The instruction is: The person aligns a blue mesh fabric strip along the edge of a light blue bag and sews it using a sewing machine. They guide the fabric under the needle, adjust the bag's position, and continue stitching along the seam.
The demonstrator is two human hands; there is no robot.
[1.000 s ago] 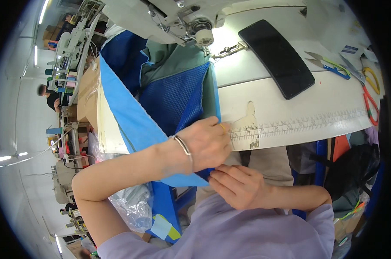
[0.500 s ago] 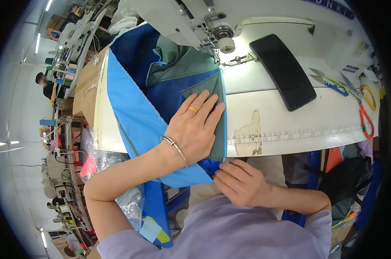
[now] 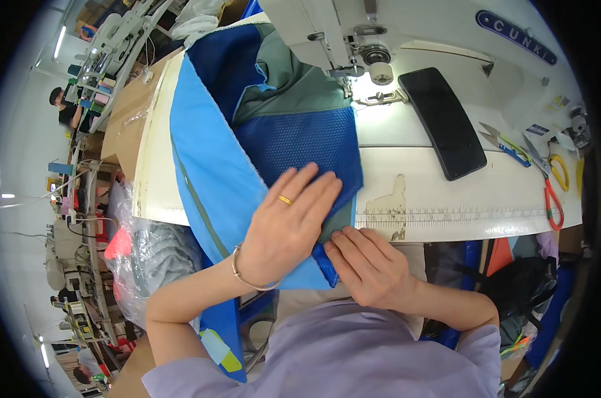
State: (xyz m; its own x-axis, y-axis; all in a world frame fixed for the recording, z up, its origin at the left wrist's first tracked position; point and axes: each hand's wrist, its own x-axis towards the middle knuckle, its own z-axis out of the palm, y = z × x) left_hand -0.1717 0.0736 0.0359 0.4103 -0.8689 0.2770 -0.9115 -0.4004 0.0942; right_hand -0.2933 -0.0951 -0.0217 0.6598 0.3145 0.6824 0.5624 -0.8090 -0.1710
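A garment piece of light blue fabric (image 3: 204,142), dark blue mesh (image 3: 297,142) and grey-green cloth (image 3: 294,83) lies on the sewing machine table. Its upper right corner reaches the lit needle area of the sewing machine (image 3: 307,33). My left hand (image 3: 280,222), with a ring and a bracelet, rests flat on the mesh, fingers stretched out. At the table's front edge, my right hand (image 3: 373,268) has its fingers closed on the lower right edge of the cloth, where grey-green and mesh layers meet. Its thumb is mostly hidden.
A black phone (image 3: 443,123) lies right of the needle. Farther right are snips (image 3: 506,142) and red-and-yellow-handled scissors (image 3: 552,192). A printed ruler (image 3: 459,215) runs along the front edge. Plastic-bagged material (image 3: 161,259) sits at lower left, and other machines stand beyond.
The grey-green flap over the mesh is turned away, so the mesh lies spread out to the right edge. My left hand has slid toward me; my right hand stays at the cloth's lower edge.
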